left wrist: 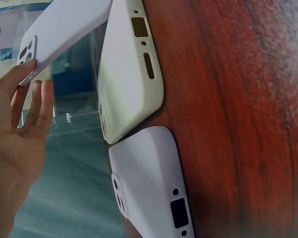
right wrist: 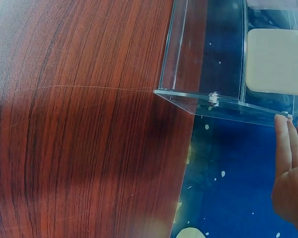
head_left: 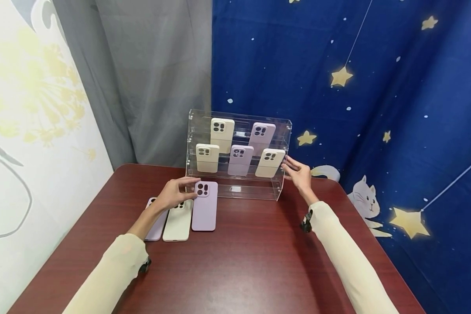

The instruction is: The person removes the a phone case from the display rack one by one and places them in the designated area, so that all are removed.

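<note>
My left hand (head_left: 174,194) pinches a lilac phone case (head_left: 205,213) by its upper left corner, near the camera cutouts. In the left wrist view this case is tilted. Just left of it a cream phone case (head_left: 177,226) and another lilac phone case (head_left: 155,229) lie on the table, partly hidden by the hand and forearm. My right hand (head_left: 299,176) touches the right side of a clear tiered acrylic stand (head_left: 255,192) with straight fingers. Several lilac and cream cases stand on its tiers, including a cream case (head_left: 270,165) nearest the right hand.
The stand sits at the back of a dark red wooden table (head_left: 251,261). Behind it hang a grey curtain (head_left: 157,87) and a blue star-patterned curtain (head_left: 282,65). The stand's lowest tier is just behind the held case.
</note>
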The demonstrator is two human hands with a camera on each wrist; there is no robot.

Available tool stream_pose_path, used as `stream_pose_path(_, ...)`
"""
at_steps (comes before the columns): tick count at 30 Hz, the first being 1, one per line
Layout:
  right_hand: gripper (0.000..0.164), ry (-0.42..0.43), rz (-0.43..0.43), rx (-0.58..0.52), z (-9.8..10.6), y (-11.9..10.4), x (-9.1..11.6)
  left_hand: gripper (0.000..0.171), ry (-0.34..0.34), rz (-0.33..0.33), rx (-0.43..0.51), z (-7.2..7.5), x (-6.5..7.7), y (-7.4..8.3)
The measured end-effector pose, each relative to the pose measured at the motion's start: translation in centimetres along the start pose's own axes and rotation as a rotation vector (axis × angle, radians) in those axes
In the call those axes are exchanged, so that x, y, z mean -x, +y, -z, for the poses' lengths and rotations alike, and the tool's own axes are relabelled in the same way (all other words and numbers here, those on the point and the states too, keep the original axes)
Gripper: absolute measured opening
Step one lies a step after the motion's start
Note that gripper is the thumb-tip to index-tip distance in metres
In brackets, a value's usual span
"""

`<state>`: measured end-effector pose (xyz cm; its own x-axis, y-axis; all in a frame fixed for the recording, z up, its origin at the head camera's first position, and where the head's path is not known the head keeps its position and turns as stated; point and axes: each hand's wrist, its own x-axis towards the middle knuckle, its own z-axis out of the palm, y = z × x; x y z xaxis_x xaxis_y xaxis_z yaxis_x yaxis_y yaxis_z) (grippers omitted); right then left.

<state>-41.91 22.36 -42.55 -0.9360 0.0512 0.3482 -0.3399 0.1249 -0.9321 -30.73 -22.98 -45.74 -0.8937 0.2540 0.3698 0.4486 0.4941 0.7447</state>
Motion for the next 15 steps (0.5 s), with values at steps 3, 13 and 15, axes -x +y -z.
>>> stream_pose_path(3, 0.045, -0.002, -0.002, 0.002, 0.1, -0.1, 0.0, 0.054, -0.005, 0.024, -0.023, 0.0, 0.0, -0.2)
stream_pose_path(13, 0.045, -0.002, 0.006, -0.023, 0.0, 0.1, 0.0, 0.053, -0.041, 0.041, -0.157, -0.2, 0.4, -1.3)
stream_pose_path(15, 0.044, -0.01, 0.002, -0.03, 0.0, -0.3, 0.2, 0.053, -0.053, 0.054, -0.159, -0.3, 0.5, -1.5)
